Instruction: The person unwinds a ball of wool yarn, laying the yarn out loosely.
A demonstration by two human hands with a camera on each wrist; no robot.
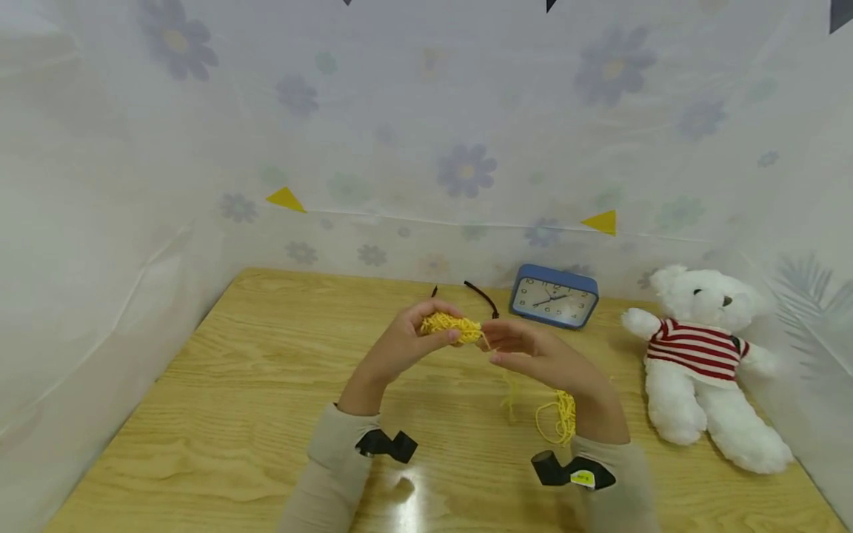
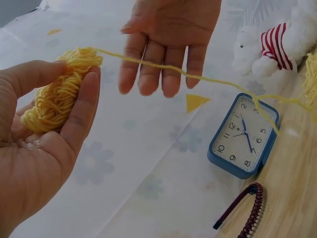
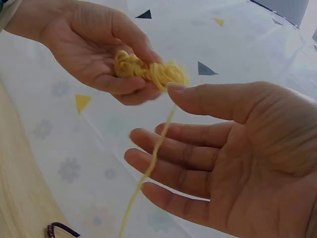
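A small bundle of yellow yarn (image 2: pixel 59 99) is pinched between the thumb and fingers of my left hand (image 1: pixel 403 344), above the table. From the bundle's end a single yellow strand (image 2: pixel 168 67) runs across in front of my right hand (image 3: pixel 233 153). That right hand faces the bundle with its fingers spread and relaxed, gripping nothing. In the right wrist view its thumb tip overlaps the bundle's edge; whether it touches, I cannot tell. More loose yellow yarn (image 1: pixel 565 416) lies on the table beside my right wrist, partly hidden by the forearm.
A blue alarm clock (image 1: pixel 554 296) stands at the back of the wooden table (image 1: pixel 266 385). A dark braided band (image 2: pixel 253 208) lies left of it. On the right sits a white teddy bear (image 1: pixel 700 363) in a striped top. A flower-patterned sheet (image 1: pixel 400 133) hangs behind.
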